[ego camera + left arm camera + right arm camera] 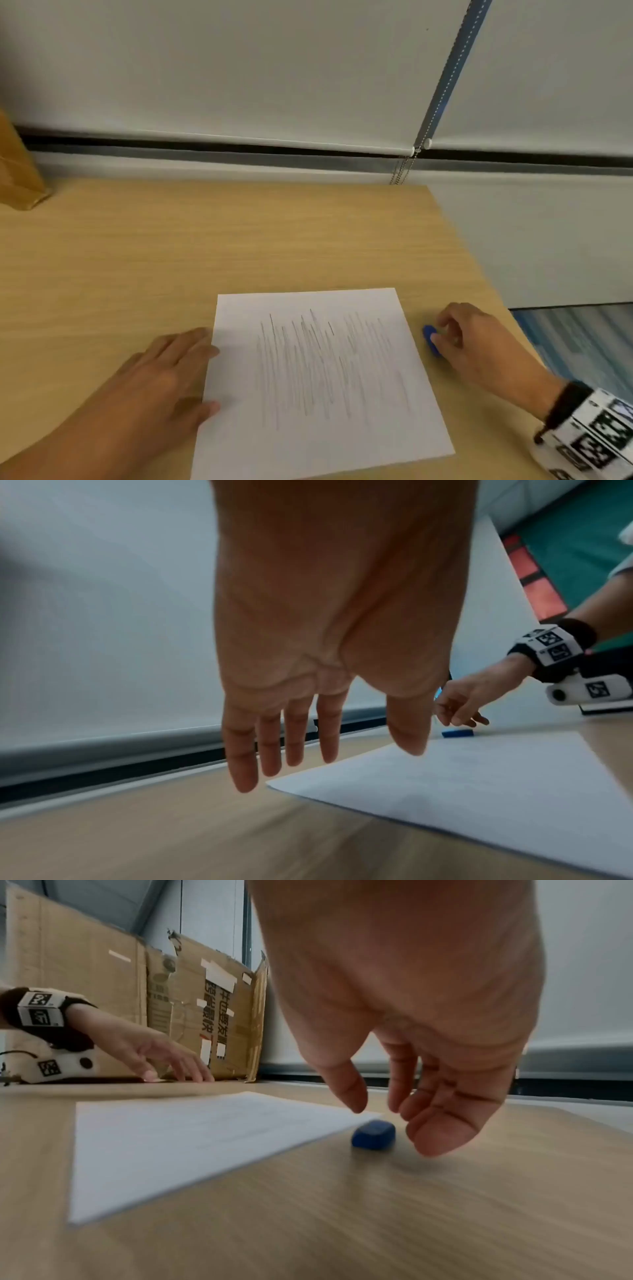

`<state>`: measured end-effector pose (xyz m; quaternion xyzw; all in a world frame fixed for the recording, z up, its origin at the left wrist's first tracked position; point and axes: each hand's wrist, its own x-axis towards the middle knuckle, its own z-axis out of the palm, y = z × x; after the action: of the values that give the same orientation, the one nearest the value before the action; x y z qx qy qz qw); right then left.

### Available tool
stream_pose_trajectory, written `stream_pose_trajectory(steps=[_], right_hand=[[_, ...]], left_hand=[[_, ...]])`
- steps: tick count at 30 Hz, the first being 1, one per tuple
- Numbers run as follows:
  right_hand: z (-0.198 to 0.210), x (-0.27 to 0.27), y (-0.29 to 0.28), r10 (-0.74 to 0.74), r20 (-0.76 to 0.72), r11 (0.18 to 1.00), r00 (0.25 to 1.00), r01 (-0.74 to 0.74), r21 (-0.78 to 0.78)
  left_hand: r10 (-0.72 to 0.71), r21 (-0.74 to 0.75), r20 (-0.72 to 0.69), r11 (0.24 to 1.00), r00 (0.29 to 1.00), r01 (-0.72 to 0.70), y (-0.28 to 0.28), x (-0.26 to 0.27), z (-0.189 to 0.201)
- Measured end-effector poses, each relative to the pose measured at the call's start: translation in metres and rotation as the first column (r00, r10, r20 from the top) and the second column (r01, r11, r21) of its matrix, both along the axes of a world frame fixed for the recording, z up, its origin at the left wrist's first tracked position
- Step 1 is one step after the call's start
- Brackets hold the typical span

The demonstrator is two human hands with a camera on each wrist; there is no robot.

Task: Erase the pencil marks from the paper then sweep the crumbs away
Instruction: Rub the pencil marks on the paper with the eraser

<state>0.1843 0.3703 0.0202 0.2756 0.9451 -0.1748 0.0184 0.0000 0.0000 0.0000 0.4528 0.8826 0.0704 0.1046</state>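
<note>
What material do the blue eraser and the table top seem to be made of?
Blue eraser: probably rubber or vinyl; a matte, solid-coloured block with rounded edges. Table top: light wood or wood-look laminate, smooth, with fine straight grain lines; the pictures do not show which.

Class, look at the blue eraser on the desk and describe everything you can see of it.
The blue eraser is a small, solid blue block with rounded corners and a matte, rubbery look. It lies flat on the wooden desk, just off the right edge of the paper. The right hand hangs over it with loosely curled fingers; the right wrist view shows a gap, so nothing grips it yet.
</note>
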Motion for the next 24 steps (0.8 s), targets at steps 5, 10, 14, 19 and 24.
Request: stream_pose_trajectory(steps=[5, 10, 14, 19, 24], right_hand=[[-0.008, -0.01, 0.009, -0.097, 0.081, 0.995, 0.992, 0.096, 0.011], [-0.007, -0.003, 0.0, -0.005, 0.081, 0.999, 0.997, 0.008, -0.034], [-0.001, 0.006, -0.009, 0.058, 0.006, 0.998, 0.998, -0.058, -0.018], [0.021, 0.028, -0.066, 0.315, -0.191, 0.943, 0.93, -0.329, -0.043], [0.009, 0.034, -0.136, 0.584, -0.04, 0.805, 0.811, -0.585, -0.095]], left_hand=[[0.046, -0.136, -0.052, 0.989, 0.998, -0.053, 0.007, -0.011, -0.008], [0.014, -0.279, 0.002, 0.96, 1.0, -0.013, 0.019, 0.015, 0.007], [0.035, -0.328, 0.02, 0.944, 0.999, -0.026, 0.02, 0.043, 0.012], [-0.017, -0.332, 0.011, 0.943, 1.0, 0.019, 0.013, 0.085, 0.01], [-0.037, -0.306, 0.041, 0.951, 0.998, 0.048, 0.01, 0.105, 0.007]])
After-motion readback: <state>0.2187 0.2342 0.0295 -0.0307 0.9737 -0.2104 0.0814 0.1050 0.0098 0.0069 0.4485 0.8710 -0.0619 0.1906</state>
